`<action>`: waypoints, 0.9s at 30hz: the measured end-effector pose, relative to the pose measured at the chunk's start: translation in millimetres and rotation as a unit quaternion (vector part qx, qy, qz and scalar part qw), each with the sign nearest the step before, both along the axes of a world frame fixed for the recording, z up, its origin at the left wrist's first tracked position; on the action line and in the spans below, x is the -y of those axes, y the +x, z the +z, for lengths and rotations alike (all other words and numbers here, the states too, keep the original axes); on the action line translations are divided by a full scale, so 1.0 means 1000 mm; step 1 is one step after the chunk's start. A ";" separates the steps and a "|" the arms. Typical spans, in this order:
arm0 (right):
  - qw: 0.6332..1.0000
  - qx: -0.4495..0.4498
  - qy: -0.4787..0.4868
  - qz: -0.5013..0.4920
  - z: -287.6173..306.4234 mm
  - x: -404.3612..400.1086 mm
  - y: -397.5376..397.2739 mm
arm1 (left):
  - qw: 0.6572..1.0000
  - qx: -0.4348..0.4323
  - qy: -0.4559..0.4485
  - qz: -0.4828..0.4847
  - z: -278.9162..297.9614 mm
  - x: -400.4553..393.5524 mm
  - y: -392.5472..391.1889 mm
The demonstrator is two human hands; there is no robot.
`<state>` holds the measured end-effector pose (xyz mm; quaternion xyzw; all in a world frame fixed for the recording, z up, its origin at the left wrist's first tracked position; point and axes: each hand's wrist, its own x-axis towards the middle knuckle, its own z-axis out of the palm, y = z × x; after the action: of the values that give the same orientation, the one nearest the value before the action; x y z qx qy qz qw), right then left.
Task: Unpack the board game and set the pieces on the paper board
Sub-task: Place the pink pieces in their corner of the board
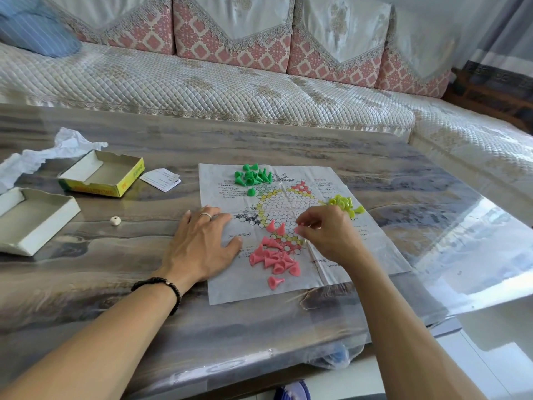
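on the paper board [326, 272] three piece piles; left hand [202, 243] flat, right hand [326, 235] pinching something pink.

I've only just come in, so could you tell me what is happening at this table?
A person is setting up a board game. The left hand lies flat on the paper board, while the right hand pinches what looks like a pink piece above the pink pieces. Green pieces and yellow pieces lie in heaps. The open box sits to the left.
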<state>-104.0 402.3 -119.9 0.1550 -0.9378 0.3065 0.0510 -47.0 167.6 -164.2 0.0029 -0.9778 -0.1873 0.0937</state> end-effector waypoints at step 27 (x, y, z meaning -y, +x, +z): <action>0.982 0.131 0.096 0.099 0.013 -0.002 0.042 | 1.000 0.009 -0.003 -0.011 0.001 0.001 0.001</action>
<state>-61.8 404.3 -106.6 0.2093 -0.9414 0.2368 -0.1182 -46.2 166.1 -163.4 -0.0064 -0.9792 -0.1851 0.0827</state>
